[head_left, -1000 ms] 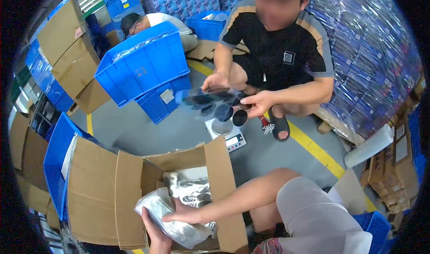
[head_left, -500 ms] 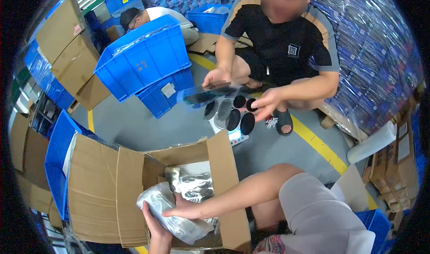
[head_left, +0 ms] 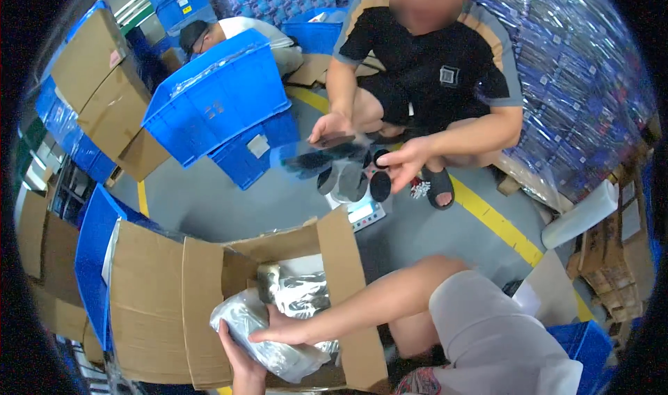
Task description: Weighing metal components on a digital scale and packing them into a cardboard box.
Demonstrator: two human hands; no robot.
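Plastic-wrapped bundle [head_left: 268,336] between both hands' fingers [head_left: 268,334], over cardboard box [head_left: 209,290].

Blue crates [head_left: 216,106] stacked left; small scale [head_left: 367,214] on floor; yellow floor line [head_left: 497,221].

Bare forearms, grey shorts, no gloves/sleeves.

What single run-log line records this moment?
left hand: under plastic bag | right hand: on top of bag | bag: over open cardboard box | co-worker opposite: holds clear bag of dark discs
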